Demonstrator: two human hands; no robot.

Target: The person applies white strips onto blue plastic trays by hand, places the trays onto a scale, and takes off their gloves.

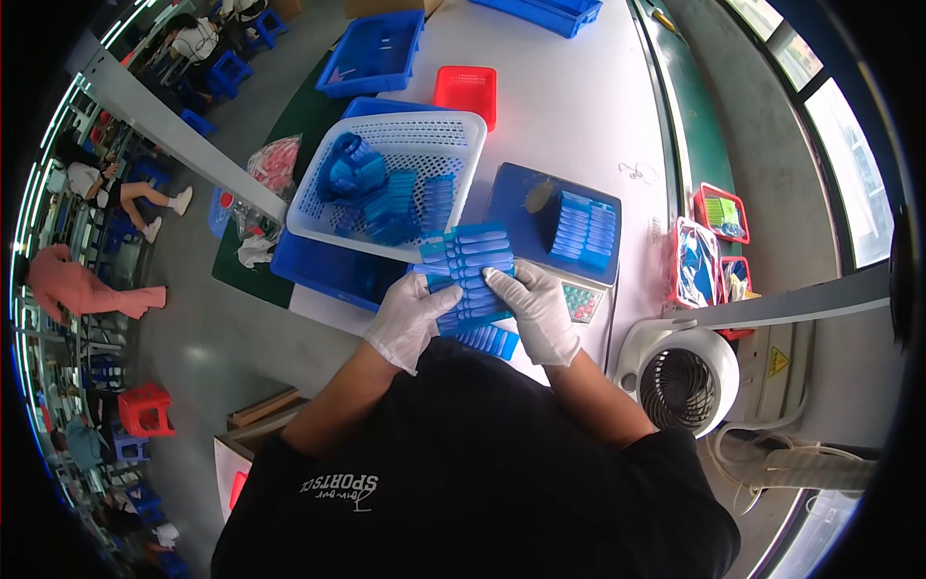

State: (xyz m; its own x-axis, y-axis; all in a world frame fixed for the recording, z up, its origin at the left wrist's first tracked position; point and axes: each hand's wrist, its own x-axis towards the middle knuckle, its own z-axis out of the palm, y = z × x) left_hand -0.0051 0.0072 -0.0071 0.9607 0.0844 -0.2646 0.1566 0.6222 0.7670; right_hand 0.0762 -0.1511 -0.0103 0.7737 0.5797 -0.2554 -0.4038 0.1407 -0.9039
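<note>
Between my white-gloved hands is a sheet of joined blue elongated plastic pieces point(475, 249). My left hand point(405, 317) grips its left side, and my right hand point(538, 311) pinches the right side with the thumb on top. Under and nearer to me, more blue pieces point(494, 340) lie on the table, partly covered by the sheet and hands. A white perforated basket point(470, 135) beyond my left hand holds several bundles of similar blue pieces point(386, 207). To the right, a stack of blue pieces point(585, 230) rests on the dark blue plate of a weighing scale point(513, 205).
Blue trays point(371, 58) and a red basket point(466, 92) stand farther back on the white table point(569, 106). A white fan point(678, 381) is close on my right, near red baskets point(721, 212) of packed items. A grey metal post point(178, 135) slants across the left.
</note>
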